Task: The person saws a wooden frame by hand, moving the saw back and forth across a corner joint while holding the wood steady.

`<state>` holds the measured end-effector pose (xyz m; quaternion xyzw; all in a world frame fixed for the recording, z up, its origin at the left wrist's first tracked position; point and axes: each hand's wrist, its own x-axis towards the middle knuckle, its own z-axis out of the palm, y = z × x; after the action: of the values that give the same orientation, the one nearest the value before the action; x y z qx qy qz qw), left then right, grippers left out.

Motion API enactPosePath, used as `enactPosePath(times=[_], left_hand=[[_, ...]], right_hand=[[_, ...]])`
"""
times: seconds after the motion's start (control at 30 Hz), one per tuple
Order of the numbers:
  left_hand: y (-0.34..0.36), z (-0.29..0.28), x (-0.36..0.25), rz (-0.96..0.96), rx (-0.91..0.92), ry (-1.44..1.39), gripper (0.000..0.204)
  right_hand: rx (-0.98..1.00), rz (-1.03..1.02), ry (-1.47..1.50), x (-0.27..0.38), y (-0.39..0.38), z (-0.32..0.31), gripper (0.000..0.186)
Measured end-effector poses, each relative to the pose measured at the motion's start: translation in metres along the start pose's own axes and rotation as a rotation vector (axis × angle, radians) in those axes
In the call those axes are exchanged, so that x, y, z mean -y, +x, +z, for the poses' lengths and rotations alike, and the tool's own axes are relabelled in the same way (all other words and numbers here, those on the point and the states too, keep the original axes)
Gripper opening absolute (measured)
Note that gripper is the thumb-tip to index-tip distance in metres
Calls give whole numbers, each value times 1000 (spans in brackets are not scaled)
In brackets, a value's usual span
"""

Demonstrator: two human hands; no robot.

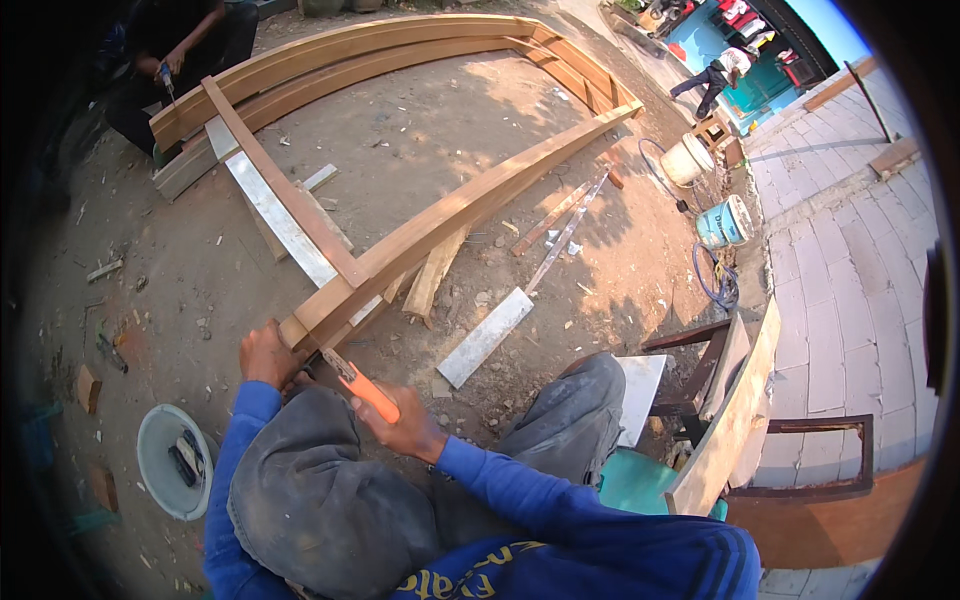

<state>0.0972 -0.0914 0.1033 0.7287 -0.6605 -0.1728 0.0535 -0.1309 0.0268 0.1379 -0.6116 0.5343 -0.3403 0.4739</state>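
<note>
My right hand (412, 430) was clenched around an orange-handled tool (375, 392), its metal end directed up and to the left, at the near end of the wooden frame (440, 225). My left hand (265, 357) touched that same end from the left; its fingers were partly hidden beneath the wood, so I couldn't tell how tightly they closed. From there the frame stretched away from me, its near beam slanting up to the right, its far side curving back to the left in my wide view. A crosspiece (275, 185) bridged the two long sides, and a pale strip (280, 225) lay alongside it.

Beneath everything was bare earth (400, 120), littered with chips and patched with sun and shade. A grey-white board (485, 338) lay on it just ahead of my knees. To my left stood a pale basin (150, 430) with dark-handled tools (187, 460) in it. On the right, a white bucket (688, 160) and a blue one (718, 224) sat near the light paving (830, 300). At upper left a co-worker (180, 55) held a blue-handled tool (165, 73) at the frame's other end; another person (725, 75) stooped before a turquoise wall (757, 92).
</note>
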Motion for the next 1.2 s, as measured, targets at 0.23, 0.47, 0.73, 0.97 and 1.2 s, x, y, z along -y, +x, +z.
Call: enactPosePath(times=[0.23,0.47,0.73,0.97,1.2], left_hand=[[3,10,2,23,9,69,56],[3,5,9,13,-59,-3,58],[6,14,4,-12,43,61,55],[7,12,4,-8,-23,-37,61],[2,8,5,-6,40,-11,56]], right_hand=[[-58,-194,-199,-28,-132,-52,38],[-76,-177,2,7,47,28,27],[-70,-341,-347,-40,-144,-57,36],[-115,-178,45,-2,56,25,29],[42,-51,-176,-23,-136,-55,33]])
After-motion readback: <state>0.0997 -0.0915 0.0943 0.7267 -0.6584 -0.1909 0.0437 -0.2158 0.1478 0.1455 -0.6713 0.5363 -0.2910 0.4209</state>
